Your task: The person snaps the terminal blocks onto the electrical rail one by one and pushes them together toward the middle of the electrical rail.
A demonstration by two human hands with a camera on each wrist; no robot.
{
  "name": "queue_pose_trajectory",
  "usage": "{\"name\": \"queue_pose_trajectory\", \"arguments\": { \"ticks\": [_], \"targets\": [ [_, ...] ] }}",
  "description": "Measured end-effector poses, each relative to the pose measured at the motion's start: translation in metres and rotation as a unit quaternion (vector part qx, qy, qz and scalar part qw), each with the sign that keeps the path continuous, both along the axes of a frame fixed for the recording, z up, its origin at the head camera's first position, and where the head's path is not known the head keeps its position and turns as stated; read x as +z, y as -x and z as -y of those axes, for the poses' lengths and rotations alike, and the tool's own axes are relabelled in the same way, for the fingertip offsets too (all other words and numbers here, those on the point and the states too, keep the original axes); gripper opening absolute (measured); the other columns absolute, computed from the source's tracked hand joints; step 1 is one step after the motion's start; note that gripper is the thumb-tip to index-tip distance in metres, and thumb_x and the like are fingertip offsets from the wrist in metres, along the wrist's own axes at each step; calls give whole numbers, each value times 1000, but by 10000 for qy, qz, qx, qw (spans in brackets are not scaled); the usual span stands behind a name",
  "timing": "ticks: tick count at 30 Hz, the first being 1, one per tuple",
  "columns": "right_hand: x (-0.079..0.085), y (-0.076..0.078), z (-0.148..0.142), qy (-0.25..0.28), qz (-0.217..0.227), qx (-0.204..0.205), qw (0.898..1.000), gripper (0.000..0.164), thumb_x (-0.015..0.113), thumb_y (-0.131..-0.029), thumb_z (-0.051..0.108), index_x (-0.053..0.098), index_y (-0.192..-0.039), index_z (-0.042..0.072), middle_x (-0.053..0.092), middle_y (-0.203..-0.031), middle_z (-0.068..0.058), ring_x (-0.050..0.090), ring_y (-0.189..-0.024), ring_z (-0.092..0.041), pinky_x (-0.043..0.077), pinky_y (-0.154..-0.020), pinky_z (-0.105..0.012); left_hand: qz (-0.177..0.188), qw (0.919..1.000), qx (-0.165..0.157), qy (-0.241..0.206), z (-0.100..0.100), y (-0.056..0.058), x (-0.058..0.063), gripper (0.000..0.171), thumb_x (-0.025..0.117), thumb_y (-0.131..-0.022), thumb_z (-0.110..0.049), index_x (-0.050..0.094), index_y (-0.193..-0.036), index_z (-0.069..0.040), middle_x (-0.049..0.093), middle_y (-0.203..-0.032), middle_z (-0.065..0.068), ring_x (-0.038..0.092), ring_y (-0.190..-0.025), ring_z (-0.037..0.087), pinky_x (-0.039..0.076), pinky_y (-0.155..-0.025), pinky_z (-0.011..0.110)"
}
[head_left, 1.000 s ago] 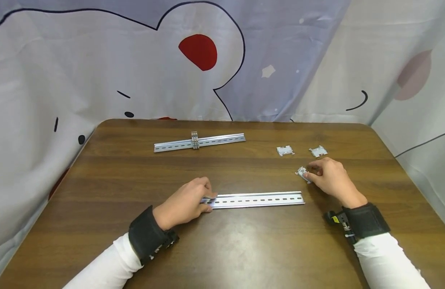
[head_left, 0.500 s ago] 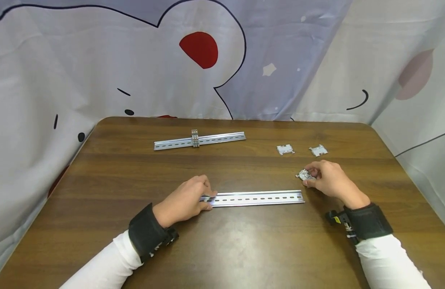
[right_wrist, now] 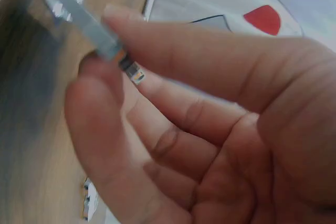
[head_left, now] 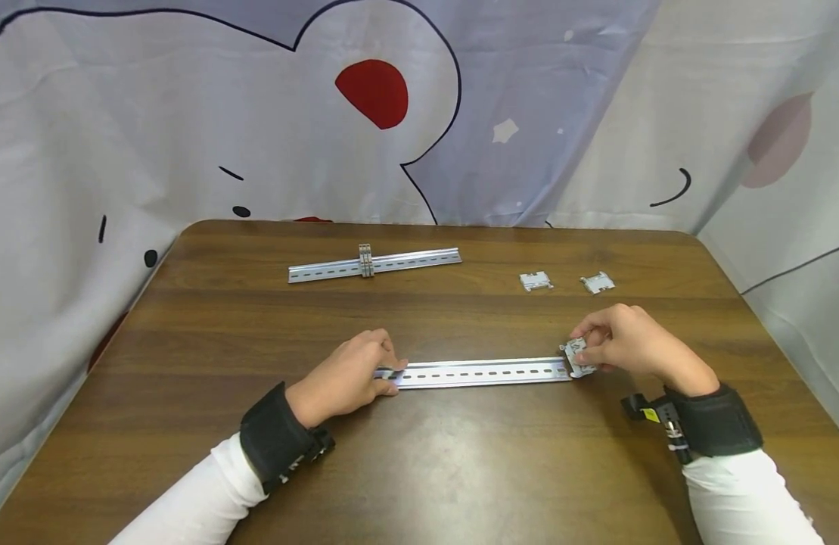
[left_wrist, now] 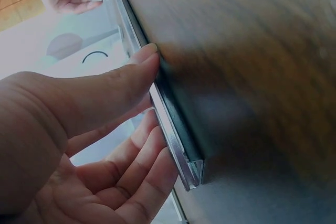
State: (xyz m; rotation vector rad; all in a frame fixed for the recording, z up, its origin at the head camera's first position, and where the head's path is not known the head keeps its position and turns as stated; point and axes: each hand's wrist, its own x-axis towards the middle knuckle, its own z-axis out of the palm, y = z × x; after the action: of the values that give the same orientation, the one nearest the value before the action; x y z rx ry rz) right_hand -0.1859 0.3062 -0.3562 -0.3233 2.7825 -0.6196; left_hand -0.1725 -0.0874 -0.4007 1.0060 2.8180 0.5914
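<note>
A slotted metal DIN rail (head_left: 483,373) lies on the table in front of me. My left hand (head_left: 347,378) grips its left end, thumb on the near edge and fingers on the far edge; the left wrist view shows the rail (left_wrist: 170,119) between thumb and fingers. At the other end, my right hand (head_left: 633,344) pinches a flat grey terminal block (head_left: 577,369) by thumb and fingers. The block overlaps the rail's right tip in the head view. In the right wrist view the terminal block (right_wrist: 86,24) appears edge-on, blurred, with a small metal part near the fingertips.
Farther back on the wooden table (head_left: 256,318) lies a second DIN rail (head_left: 419,261) with a few terminal blocks (head_left: 366,261) clipped on it. Two loose terminal blocks lie at the back right, a left one (head_left: 535,281) and a right one (head_left: 598,282). A printed curtain (head_left: 256,113) hangs behind.
My right hand has picked up the terminal block from the table and brought it nearer, to the rail's right end, turning it on the way. My left hand stays on the rail.
</note>
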Motion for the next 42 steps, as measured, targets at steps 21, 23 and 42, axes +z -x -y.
{"name": "queue_pose_trajectory", "arguments": {
  "ticks": [21, 23, 42],
  "targets": [
    [-9, -6, 42, -883, -1088, 56, 9901, 17, 61, -64, -1, 70, -75, 7, 68, -72, -6, 52, -59, -18, 40, -51, -28, -44, 9997, -37, -247, -1, 2, 0, 37, 83, -79, -16, 76, -113, -7, 64, -94, 5, 59, -86, 18, 48, -72, 28],
    [-7, -6, 42, -964, -869, 11, 9915, 13, 66, -68, 2, 71, -80, 6, 69, -73, -7, 55, -61, -18, 42, -53, -29, -54, 9997, -58, -222, -1, 1, 0, 36, 83, -79, -17, 75, -114, -7, 65, -95, 5, 59, -88, 18, 49, -73, 28],
    [3, -2, 17, 1696, 1727, 361, 9696, 43, 65, -83, -13, 55, -124, -13, 77, -88, -21, 76, -79, -27, 61, -71, -38, 118, 9995, 110, -278, 2, 0, 4, 37, 84, -77, -19, 76, -112, -8, 65, -93, 5, 58, -87, 18, 48, -74, 30]
  ]
}}
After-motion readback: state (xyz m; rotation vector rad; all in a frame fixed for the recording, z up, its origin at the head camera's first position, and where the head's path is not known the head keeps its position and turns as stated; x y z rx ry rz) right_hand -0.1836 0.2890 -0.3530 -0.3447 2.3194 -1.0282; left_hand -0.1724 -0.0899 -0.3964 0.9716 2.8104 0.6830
